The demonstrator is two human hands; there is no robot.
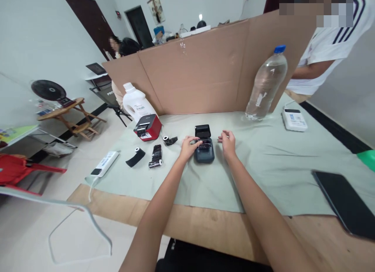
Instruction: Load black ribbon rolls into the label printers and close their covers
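A small dark label printer (204, 154) lies on the green cloth in front of me, its lid (202, 130) flipped up at the back. My left hand (189, 147) grips the printer's left side, with the thumb and a finger reaching over the open compartment. What lies inside the compartment is too small to make out. My right hand (227, 142) hovers to the right of the printer, apart from it, fingers loosely bent and nothing visible in them. Left of the printer lie black label rolls (156, 157), partly unwound, another roll (136, 156) and a third roll (170, 140).
A red and black box-shaped device (149, 127) stands before a white jug (137, 102). A large water bottle (266, 86) leans by the cardboard screen (190, 77). Power strips (104, 164) and a dark tablet (345, 201) lie at the sides. A person in white stands behind, right.
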